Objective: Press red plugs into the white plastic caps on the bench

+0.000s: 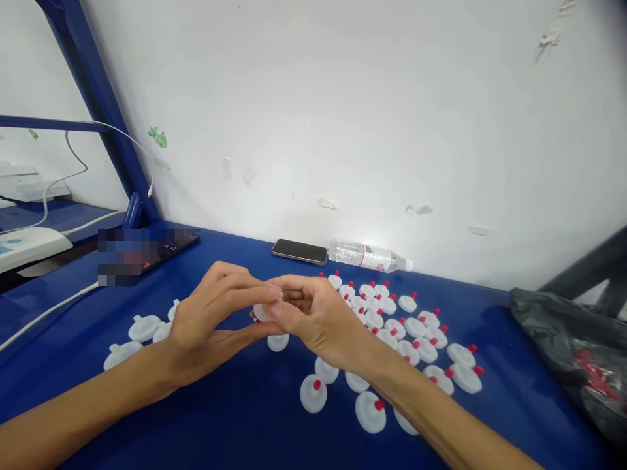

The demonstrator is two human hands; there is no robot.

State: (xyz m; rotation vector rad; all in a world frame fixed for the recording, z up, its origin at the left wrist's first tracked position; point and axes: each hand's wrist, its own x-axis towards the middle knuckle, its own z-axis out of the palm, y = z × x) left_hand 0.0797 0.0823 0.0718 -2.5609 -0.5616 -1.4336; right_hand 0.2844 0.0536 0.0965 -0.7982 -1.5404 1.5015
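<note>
Near the middle of the view, my left hand [210, 320] and my right hand [316, 313] meet around one white disc [263, 313]. My left fingers and thumb grip it from the left, and my right thumb and finger pinch at its upper right side. My fingers hide most of the disc. Just below them, another white disc [278, 342] lies on the blue table [235, 418]. Left of my left hand are several white discs without red caps [144, 328]. To the right, several white discs with red caps [371, 411] are spread out.
A phone [299, 250] and a clear bottle [365, 255] lie by the white wall. Another lit device [171, 251] and a white cable [49, 315] are at the left. A dark plastic bag [553, 333] with red pieces sits at the right edge.
</note>
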